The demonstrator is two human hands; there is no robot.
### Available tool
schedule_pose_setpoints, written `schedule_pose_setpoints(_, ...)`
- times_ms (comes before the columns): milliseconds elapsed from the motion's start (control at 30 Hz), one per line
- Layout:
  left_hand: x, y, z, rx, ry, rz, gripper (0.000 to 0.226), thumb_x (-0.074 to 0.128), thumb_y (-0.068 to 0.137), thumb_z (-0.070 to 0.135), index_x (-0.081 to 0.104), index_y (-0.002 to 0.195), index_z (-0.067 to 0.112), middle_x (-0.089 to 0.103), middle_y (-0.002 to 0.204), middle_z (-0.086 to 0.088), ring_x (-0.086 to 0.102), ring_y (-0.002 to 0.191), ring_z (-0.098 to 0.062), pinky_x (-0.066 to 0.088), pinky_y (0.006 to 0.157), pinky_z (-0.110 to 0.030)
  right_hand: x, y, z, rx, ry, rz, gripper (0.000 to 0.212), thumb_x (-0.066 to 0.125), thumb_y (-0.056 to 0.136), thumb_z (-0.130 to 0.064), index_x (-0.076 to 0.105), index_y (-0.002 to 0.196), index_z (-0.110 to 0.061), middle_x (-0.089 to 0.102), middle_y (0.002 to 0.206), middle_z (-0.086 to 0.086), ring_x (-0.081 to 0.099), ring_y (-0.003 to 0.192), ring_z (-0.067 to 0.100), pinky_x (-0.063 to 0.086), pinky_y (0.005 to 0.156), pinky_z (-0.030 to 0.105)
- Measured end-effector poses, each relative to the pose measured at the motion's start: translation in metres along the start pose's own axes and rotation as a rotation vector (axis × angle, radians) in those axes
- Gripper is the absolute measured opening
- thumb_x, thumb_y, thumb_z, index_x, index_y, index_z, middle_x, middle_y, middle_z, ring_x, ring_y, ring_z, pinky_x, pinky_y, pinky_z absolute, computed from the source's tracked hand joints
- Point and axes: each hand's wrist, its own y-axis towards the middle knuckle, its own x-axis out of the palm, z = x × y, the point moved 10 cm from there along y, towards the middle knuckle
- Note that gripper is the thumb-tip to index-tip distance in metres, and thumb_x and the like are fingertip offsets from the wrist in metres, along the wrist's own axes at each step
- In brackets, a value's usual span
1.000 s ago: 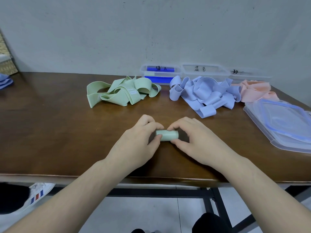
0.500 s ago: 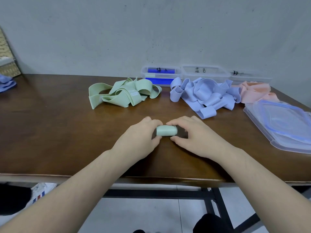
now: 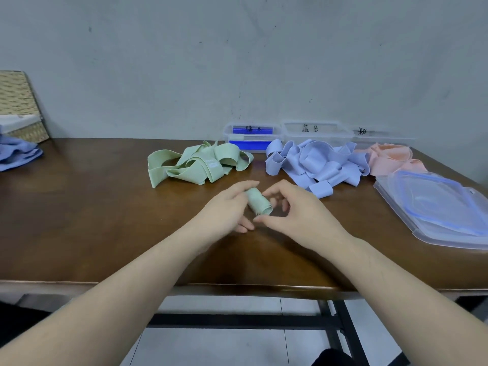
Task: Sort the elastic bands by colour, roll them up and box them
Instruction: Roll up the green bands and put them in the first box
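The person is finishing a roll: the left hand (image 3: 224, 210) is pinching a tightly rolled green band (image 3: 259, 202) near the middle of the frame, just above the counter (image 3: 79, 220), its far end pointing up and left. The right hand (image 3: 298, 215) is curling loosely beside the roll's near end; I cannot tell whether its fingertips are touching it.

Boxing looks like the step coming next. That is calling for a carry toward the upper middle of the frame, where 3 clear boxes are standing against the wall; the leftmost box (image 3: 250, 136), with blue showing inside, is bearing a handwritten label I cannot read from here.

The loose green bands (image 3: 195, 165) are lying in front of that box, the blue bands (image 3: 317, 165) to their right, the pink bands (image 3: 390, 159) further right. Clear lids (image 3: 435, 207) are resting at the right edge.
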Motion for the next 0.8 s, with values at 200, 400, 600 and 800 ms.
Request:
schedule_pose_setpoints(200, 0.01, -0.016, 0.01, -0.044, -0.296, -0.095, 0.033, 0.06, 0.099, 0.024, 0.058, 0.131, 0.033, 0.066, 0.117, -0.006, 0.07, 0.08, -0.01, 0.06, 0.083, -0.033, -0.006, -0.004, -0.015, -0.032, -0.037, 0.053, 0.052, 0.081, 0.073, -0.053, 0.054, 0.114, -0.036, 0.057, 0.104, -0.019, 0.048, 0.101, 0.002, 0.048, 0.088, 0.03)
schedule_pose_setpoints(400, 0.011, -0.02, 0.021, -0.017, -0.244, -0.122, 0.069, 0.062, 0.093, 0.014, 0.034, 0.147, 0.046, 0.073, 0.092, -0.01, 0.062, 0.069, -0.011, 0.059, 0.081, -0.032, 0.002, -0.001, -0.018, 0.018, 0.058, -0.065, 0.074, 0.083, 0.072, -0.051, 0.047, 0.136, -0.038, 0.055, 0.124, -0.022, 0.051, 0.115, 0.003, 0.047, 0.096, 0.026)
schedule_pose_setpoints(600, 0.005, 0.001, 0.02, -0.027, -0.304, -0.128, 0.077, 0.065, 0.09, 0.011, 0.027, 0.153, 0.035, 0.075, 0.103, -0.006, 0.072, 0.099, -0.02, 0.059, 0.086, -0.037, -0.001, 0.018, -0.014, 0.098, 0.035, -0.049, 0.034, 0.074, 0.078, -0.044, 0.052, 0.103, -0.036, 0.063, 0.089, -0.017, 0.058, 0.083, -0.004, 0.049, 0.068, 0.021)
schedule_pose_setpoints(800, -0.024, 0.057, 0.016, -0.052, -0.153, 0.017, 0.063, 0.073, 0.065, 0.04, 0.056, 0.125, 0.033, 0.073, 0.1, 0.001, 0.067, 0.092, -0.013, 0.05, 0.076, -0.027, -0.014, 0.068, -0.01, 0.115, -0.175, 0.137, 0.029, 0.063, 0.076, -0.047, 0.046, 0.087, -0.026, 0.054, 0.069, -0.009, 0.05, 0.068, 0.01, 0.032, 0.059, 0.028)
